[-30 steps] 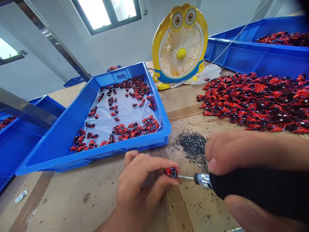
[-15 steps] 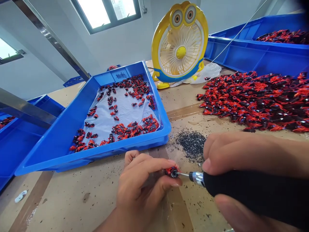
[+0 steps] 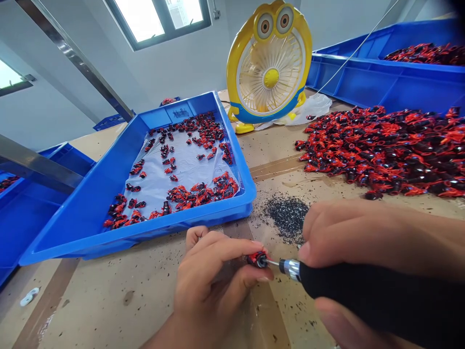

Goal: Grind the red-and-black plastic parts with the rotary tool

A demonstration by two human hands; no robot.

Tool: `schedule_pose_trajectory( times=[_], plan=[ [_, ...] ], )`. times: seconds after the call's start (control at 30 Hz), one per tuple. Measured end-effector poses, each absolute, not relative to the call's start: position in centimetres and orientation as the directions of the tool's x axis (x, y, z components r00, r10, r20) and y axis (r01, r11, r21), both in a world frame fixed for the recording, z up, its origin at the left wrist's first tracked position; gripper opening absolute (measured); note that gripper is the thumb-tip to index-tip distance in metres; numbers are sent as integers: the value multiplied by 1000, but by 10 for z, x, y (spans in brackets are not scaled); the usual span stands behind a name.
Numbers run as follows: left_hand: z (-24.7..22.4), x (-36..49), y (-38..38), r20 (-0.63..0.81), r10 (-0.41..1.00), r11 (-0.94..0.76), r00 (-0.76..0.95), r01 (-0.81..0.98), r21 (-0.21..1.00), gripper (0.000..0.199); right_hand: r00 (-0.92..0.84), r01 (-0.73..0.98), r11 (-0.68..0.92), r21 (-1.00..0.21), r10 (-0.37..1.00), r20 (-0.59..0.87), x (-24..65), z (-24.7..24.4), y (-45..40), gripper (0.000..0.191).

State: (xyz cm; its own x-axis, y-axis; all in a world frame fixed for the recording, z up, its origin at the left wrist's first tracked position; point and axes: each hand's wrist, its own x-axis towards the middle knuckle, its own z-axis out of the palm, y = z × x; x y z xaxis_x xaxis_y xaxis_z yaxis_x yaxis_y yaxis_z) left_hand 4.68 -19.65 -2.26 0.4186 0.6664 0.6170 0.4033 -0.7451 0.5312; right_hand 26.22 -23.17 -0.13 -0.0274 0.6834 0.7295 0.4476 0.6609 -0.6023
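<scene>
My left hand point(image 3: 207, 269) pinches red-black part point(image 3: 255, 258) over tabletop point(image 3: 105, 295), off near right corner of blue tray point(image 3: 145, 234); right hand point(image 3: 348, 232) wraps round black driver point(image 3: 363, 291), bit point(image 3: 273, 262) at part's opening.

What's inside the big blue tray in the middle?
In the blue tray, red-and-black parts lie scattered on a white sheet. Whatever is under the sheet is covered, so I can't tell.
</scene>
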Motion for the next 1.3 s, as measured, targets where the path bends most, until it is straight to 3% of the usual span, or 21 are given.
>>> schedule_pose_trajectory(
  times=[0.33,0.7,0.93,1.13,1.3],
  plan=[
    [-24,46,-198,603,675,-737,425,410,537,7,-51,408,670,-621,696,717,257,7,-223,39],
    [-25,45,-198,589,677,-736,442,411,537,5,-61,399,676,-619,693,718,260,5,-222,35],
    [-28,42,-198,585,681,-732,440,425,533,5,-249,444,716,-539,677,693,280,-2,-223,25],
    [-29,42,-199,587,678,-735,442,419,533,2,-288,396,743,-539,658,696,283,0,-222,20],
    [-32,40,-200,584,679,-734,444,426,530,8,-172,403,704,-585,686,707,273,1,-223,25]
  ],
)
